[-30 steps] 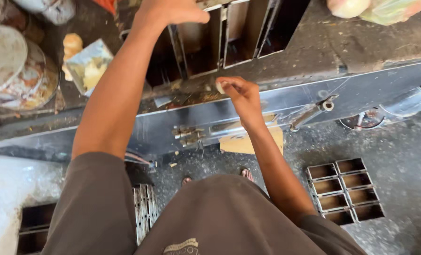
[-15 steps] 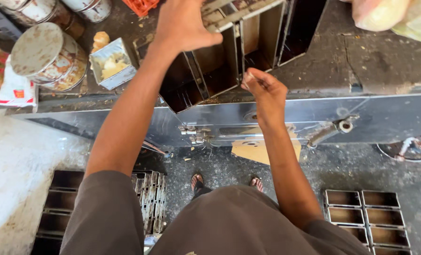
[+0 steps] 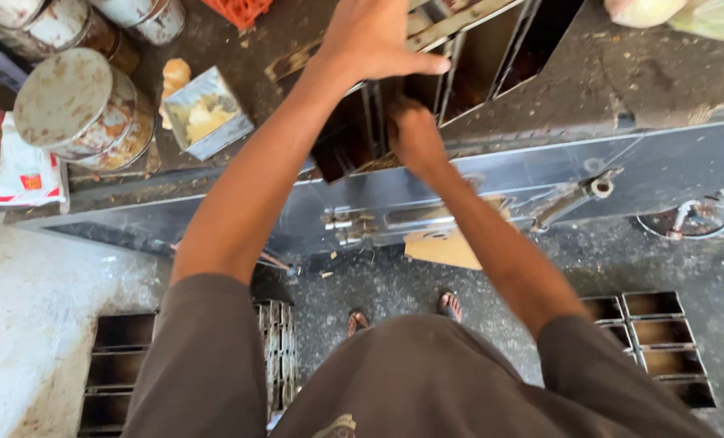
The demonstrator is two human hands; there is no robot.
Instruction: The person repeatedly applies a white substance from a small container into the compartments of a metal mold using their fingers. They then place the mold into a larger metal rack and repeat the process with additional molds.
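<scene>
A set of joined dark metal baking tins (image 3: 491,57) lies on the grimy worktop (image 3: 646,81). My left hand (image 3: 374,40) rests on top of the tin set, fingers spread and gripping its upper edge. My right hand (image 3: 410,134) reaches into one of the open tins at the front, fingers curled inside; whether it holds anything is hidden.
Rusty round cans (image 3: 78,105) and a small open tin of yellowish stuff (image 3: 204,113) stand on the left. A packet (image 3: 25,174) lies at the worktop's left edge. More tin sets lie on the floor at left (image 3: 122,365) and right (image 3: 654,341). Plastic bags (image 3: 686,15) sit top right.
My right hand moved up and left from the worktop's front edge into an open tin. My left hand stayed on the tin set. The view shifted.
</scene>
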